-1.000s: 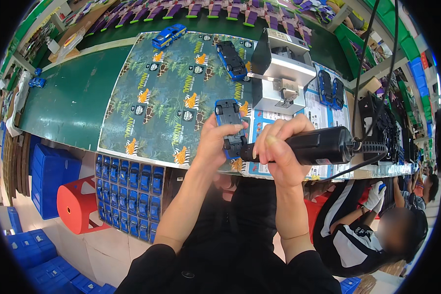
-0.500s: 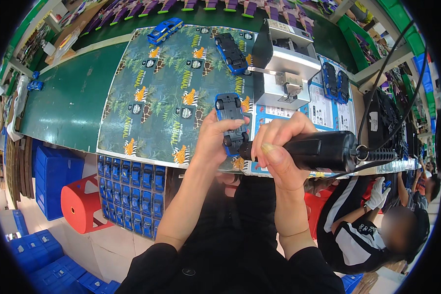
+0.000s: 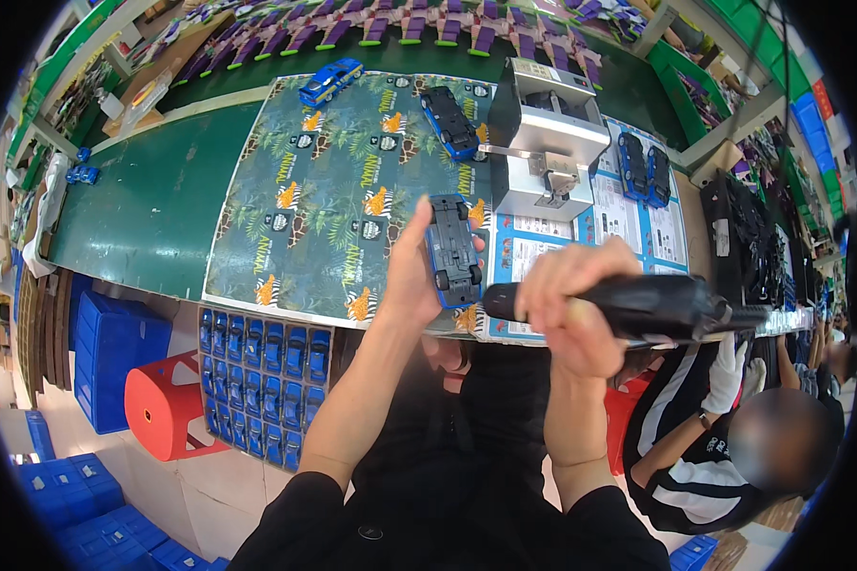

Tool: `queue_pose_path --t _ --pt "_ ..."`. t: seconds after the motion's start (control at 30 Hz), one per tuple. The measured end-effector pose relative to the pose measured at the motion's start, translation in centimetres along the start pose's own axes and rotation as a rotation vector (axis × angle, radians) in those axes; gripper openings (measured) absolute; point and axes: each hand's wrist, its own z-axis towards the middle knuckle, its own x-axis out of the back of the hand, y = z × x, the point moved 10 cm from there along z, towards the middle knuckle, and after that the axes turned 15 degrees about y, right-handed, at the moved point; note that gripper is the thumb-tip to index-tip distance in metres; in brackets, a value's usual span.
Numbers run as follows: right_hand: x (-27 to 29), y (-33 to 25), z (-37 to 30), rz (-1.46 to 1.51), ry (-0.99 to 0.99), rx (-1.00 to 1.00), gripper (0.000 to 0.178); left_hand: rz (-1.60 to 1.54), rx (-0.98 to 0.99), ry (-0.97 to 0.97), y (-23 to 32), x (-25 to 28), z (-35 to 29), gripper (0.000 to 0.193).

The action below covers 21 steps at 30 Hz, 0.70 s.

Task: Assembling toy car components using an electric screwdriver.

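Note:
A blue toy car (image 3: 454, 249), its black underside facing up, lies in my left hand (image 3: 412, 276), thumb along one side and fingertips at the other. My right hand (image 3: 581, 305) is wrapped round a black electric screwdriver (image 3: 652, 306), held roughly level with its nose toward the car's near end, a little apart from it. Beyond the held car, another upturned toy car (image 3: 449, 122) rests on the printed sheet (image 3: 333, 214), beside a silver metal machine (image 3: 545, 176) with a small bracket on its front.
Two upturned cars (image 3: 644, 169) lie right of the machine; a blue car (image 3: 331, 82) stands at the far left of the sheet. Below the bench are a tray of blue cars (image 3: 265, 381) and a red stool (image 3: 162, 411). A co-worker (image 3: 714, 457) sits at the right.
The screwdriver has drawn back to the right, away from the car's near end. My left thumb has lifted off the underside to the car's edge. The whole view has shifted slightly.

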Motion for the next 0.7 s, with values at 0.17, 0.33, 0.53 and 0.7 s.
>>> queue_pose_path --t 0.17,0.33,0.53,0.7 --pt "4.0 -0.7 0.1 -0.138 0.088 0.096 0.018 0.537 -0.424 -0.057 4.8 -1.3 -1.5 0.048" --pt "11.6 1.7 -1.4 -0.338 0.358 0.042 0.012 1.818 -1.62 -0.636 4.0 -6.2 -6.4 0.088" --pt "11.2 1.1 -1.1 -0.311 0.311 0.054 0.011 2.352 -1.356 -0.616 14.1 1.6 -5.5 0.094" --pt "11.0 1.8 -0.5 -0.252 0.319 0.02 0.012 2.563 -1.542 0.109 31.0 10.2 -10.3 0.101"
